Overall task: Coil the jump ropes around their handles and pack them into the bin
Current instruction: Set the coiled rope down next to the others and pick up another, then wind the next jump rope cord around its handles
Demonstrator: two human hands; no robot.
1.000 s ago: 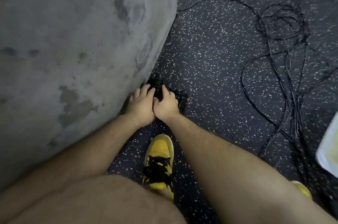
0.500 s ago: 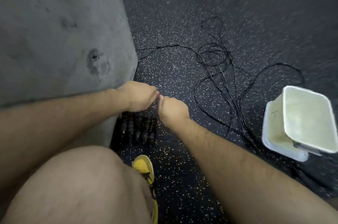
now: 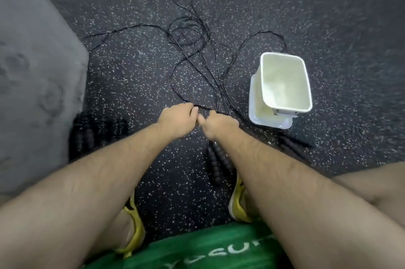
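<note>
Several black jump ropes (image 3: 190,34) lie tangled on the speckled floor ahead of me. One strand runs down to my hands. My left hand (image 3: 178,117) pinches that strand at its fingertips. My right hand (image 3: 219,124), right beside it, has its fingers curled over the same strand where more ropes cross. A white bin (image 3: 285,84) sits tilted on its lid (image 3: 255,104) to the right of my hands, open side up. A pair of black ribbed handles (image 3: 215,163) lies under my right forearm. Another pair (image 3: 293,142) lies below the bin.
A grey concrete block (image 3: 32,82) fills the left side. Several coiled ropes with handles (image 3: 98,132) are lined up at its base. My yellow shoes (image 3: 237,203) stand on the dark rubber floor (image 3: 328,16) below my arms.
My view swung right from the coiled ropes by the block. Both hands left those ropes, moved right and came down onto a loose strand near the bin.
</note>
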